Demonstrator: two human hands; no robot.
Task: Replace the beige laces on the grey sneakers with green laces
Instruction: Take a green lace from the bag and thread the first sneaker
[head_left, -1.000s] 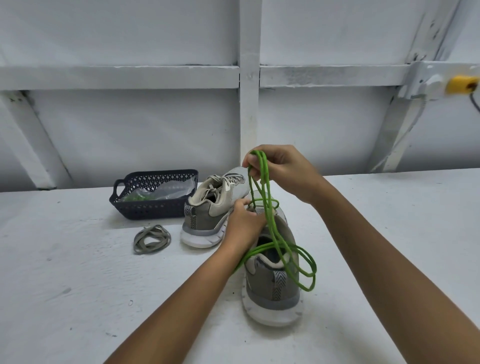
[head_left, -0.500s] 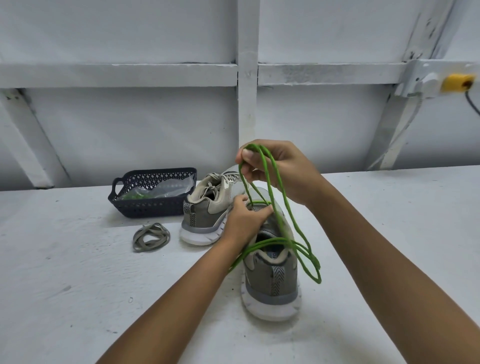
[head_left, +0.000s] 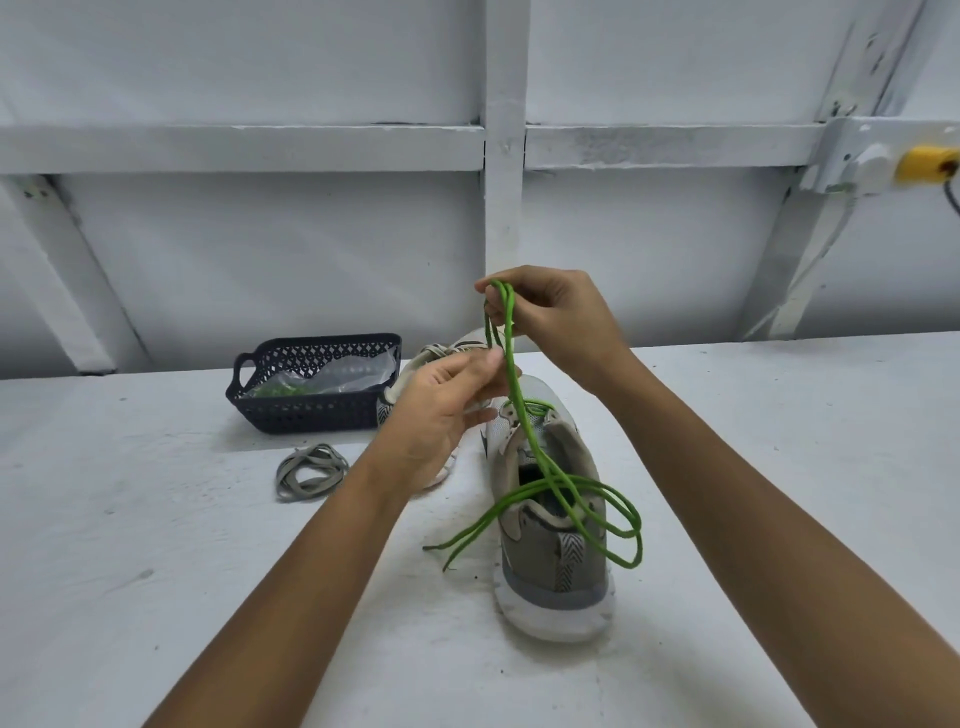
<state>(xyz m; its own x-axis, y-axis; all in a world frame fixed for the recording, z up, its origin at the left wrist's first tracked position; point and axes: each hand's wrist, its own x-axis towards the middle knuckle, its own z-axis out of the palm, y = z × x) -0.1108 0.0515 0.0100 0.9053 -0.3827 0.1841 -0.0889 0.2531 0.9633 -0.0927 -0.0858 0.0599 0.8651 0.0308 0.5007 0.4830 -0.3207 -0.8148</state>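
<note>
Right hand (head_left: 550, 317) is up at 12 o'clock of the near grey sneaker (head_left: 556, 571), pinching the green lace (head_left: 551, 480) at its top bend. Left hand (head_left: 441, 410) has its fingers loosely extended with the tips on the hanging strands; can't tell if it's a pinch or just a touch. Lace loops drape over the heel, ends pointing to 8 o'clock. Beige lace (head_left: 311, 470) lies coiled at 9 o'clock, basket (head_left: 317, 340) at 10.
</note>
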